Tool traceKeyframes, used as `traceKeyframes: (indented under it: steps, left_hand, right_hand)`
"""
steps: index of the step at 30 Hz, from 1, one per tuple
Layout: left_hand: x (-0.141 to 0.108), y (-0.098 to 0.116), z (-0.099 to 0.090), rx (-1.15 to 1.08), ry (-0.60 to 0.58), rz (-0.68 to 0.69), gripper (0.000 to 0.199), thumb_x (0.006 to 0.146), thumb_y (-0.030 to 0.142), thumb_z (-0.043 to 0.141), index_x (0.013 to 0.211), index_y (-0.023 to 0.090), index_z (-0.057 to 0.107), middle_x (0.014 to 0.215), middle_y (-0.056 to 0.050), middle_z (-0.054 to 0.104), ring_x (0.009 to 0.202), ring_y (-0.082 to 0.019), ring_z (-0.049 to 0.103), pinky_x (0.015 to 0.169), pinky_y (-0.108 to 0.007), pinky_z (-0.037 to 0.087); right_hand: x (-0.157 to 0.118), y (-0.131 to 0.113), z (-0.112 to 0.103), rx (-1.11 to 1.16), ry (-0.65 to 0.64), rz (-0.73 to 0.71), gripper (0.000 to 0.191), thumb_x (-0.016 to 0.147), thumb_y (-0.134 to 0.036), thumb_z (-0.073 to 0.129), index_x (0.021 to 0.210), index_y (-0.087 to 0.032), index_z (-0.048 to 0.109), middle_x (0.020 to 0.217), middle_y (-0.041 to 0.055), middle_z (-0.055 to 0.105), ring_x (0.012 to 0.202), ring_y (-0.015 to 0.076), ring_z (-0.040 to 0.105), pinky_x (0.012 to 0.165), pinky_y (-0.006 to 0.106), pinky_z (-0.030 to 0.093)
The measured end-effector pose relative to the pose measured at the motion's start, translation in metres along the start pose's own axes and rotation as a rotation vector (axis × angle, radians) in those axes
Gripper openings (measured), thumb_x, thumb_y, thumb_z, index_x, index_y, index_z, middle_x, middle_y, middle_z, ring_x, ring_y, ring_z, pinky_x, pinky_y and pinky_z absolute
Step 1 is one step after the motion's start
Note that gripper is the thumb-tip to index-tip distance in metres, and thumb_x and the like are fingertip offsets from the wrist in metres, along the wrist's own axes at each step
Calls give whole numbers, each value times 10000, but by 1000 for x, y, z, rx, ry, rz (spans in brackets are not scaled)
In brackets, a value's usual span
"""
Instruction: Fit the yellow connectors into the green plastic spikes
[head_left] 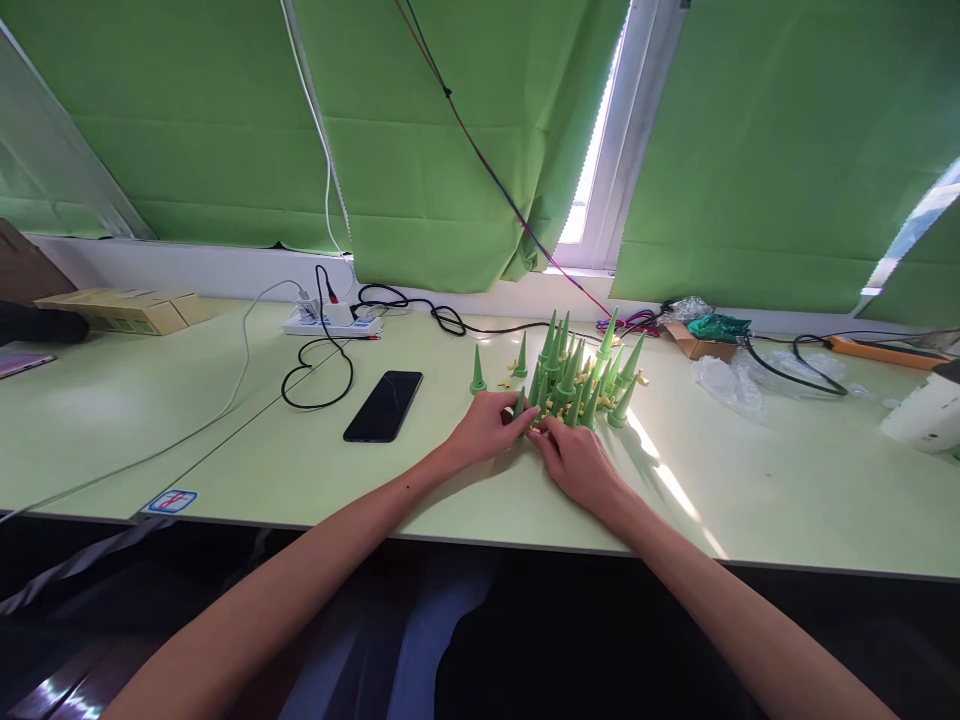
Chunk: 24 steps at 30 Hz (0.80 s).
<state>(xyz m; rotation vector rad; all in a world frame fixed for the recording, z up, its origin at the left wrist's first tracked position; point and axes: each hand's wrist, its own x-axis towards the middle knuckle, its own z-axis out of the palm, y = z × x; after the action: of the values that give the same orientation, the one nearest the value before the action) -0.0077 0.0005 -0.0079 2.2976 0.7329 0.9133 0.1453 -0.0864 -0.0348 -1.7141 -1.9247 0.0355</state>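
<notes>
My left hand (493, 428) is closed round a green cone (520, 402), which stands upright between its fingers. Close against it, my right hand (581, 462) has its thumb and forefinger pinched at a small yellow piece (535, 431) by the cone's foot; the fingers partly hide it. Just beyond both hands, several more green cones (568, 372) stand in a dense cluster with small yellow pieces among them. Two cones stand apart to the left, one single green cone (478, 372) and another cone (521, 358) farther back.
A black phone (383, 406) lies left of my hands. Behind it are a white power strip (330, 322) and looping black cables (448, 318). Clear plastic wrap (731, 385) and a small cardboard box (701, 343) lie at the right. A yellow box (127, 310) sits far left.
</notes>
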Motion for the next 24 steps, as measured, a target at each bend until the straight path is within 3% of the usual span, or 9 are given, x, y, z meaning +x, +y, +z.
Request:
traceKeyframes:
  steps: [4,11,24]
  left_hand:
    - [-1,1,-1,-12,-3,-17,380,877,437,540,655,132,589,500,55,390,469,-65,315,463,-216,250]
    - [0,-2,0,27,-1,1,365,878,422,537,673,130,615,492,56,375,476,-71,324,476,-221,254]
    - [-2,-1,-1,44,-74,46,329,882,380,524,700,127,631,494,52,414,482,-73,347,487,-218,275]
  right_hand:
    - [0,0,0,78,20,2,137,949,-292,496,1042,-197,530,639,-39,607,562,144,554,561,228,297]
    - [0,0,-1,55,-9,-4,81,948,-243,470,986,-190,517,685,-14,621,595,154,570,574,235,319]
    - [-1,0,0,-139,-85,-36,217,998,-267,366,1031,-175,559,731,29,681,623,182,612,570,280,260]
